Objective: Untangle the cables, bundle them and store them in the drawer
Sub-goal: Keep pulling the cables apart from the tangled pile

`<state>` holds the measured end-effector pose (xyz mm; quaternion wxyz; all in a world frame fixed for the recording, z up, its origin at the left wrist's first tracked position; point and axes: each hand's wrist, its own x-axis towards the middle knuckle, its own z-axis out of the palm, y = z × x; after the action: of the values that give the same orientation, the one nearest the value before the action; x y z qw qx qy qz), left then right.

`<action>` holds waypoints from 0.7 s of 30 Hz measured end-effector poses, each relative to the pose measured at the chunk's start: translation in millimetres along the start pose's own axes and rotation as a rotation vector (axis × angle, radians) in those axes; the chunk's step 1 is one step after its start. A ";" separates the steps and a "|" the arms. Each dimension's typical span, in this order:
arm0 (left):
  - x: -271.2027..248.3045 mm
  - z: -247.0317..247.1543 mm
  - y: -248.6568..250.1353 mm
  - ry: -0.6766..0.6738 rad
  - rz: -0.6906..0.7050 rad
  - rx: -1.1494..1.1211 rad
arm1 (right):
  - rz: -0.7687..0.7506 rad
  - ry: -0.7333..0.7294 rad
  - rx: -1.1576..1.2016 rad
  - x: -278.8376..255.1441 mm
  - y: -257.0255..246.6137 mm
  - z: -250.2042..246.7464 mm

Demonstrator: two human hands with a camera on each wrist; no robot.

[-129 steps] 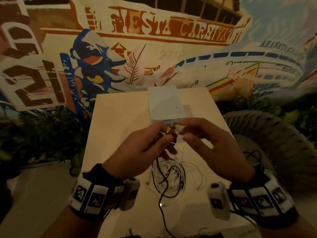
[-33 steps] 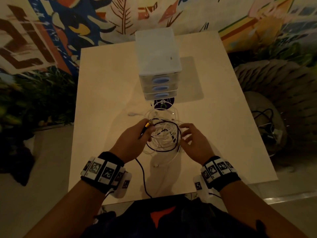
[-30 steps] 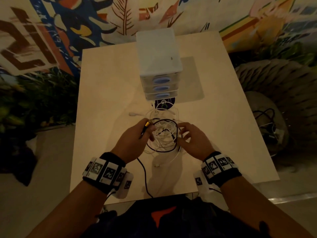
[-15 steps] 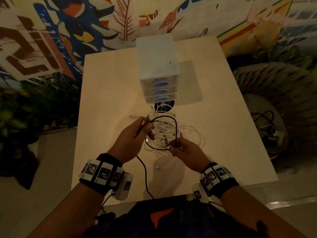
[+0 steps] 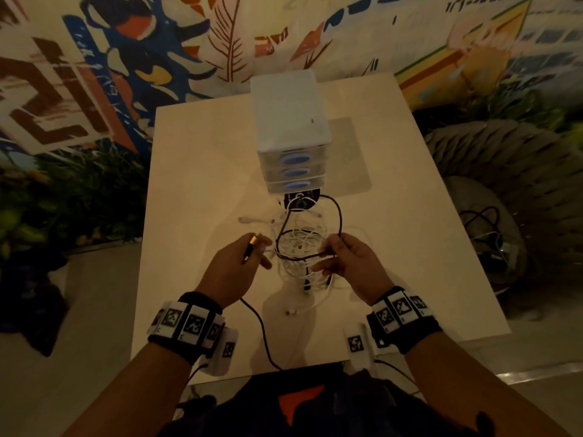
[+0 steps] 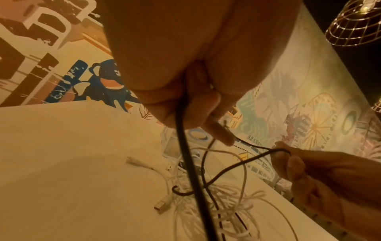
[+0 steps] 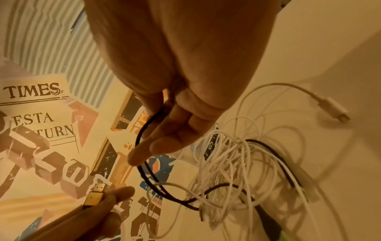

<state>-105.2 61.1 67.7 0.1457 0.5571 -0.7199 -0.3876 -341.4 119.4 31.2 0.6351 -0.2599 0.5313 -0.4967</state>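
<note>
On the pale table [image 5: 195,171] lies a tangle of white cables [image 5: 299,257] with a black cable [image 5: 339,212] looped through it. My left hand [image 5: 256,251] grips the black cable just behind its gold plug [image 5: 254,240]. My right hand [image 5: 328,257] pinches a raised loop of the same cable over the pile. The right wrist view shows that loop [image 7: 142,135] running between thumb and fingers, beside the white tangle [image 7: 226,171]. In the left wrist view the black cable [image 6: 182,146] drops from my fist. A white drawer unit [image 5: 290,127] with three closed blue-handled drawers stands behind.
A dark purple disc [image 5: 303,200] lies right in front of the drawer unit. The black cable's tail [image 5: 262,335] runs off the table's near edge. A wicker chair [image 5: 504,159] holding dark cables [image 5: 482,228] stands right; plants [image 5: 63,200] fill the left.
My right hand has pulled a loop of the black cable up out of the white tangle and moved right. The left hand with the gold plug has shifted slightly left.
</note>
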 end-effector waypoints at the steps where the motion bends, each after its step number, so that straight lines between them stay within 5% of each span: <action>1: -0.9 1.9 -0.7 -0.030 0.019 0.034 | 0.007 -0.005 0.015 0.6 0.2 2.0; 7: -1.4 17.2 -9.1 -0.066 0.037 0.125 | -0.003 -0.038 -0.061 9.4 -5.5 18.4; 10: 6.0 20.9 -15.6 0.054 -0.088 0.038 | 0.002 -0.157 -0.402 10.3 -6.3 11.4; 13: 15.8 24.1 -22.5 0.018 -0.215 0.030 | 0.056 -0.241 -0.673 -2.0 1.6 -2.7; 21: 37.7 35.5 -41.4 0.130 -0.436 0.014 | 0.186 -0.173 -0.661 -29.8 32.1 -30.3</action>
<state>-112.1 37.3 6.2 0.1008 0.7244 -0.5740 -0.3683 -356.6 164.4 7.0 0.6018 -0.4431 0.6289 -0.2142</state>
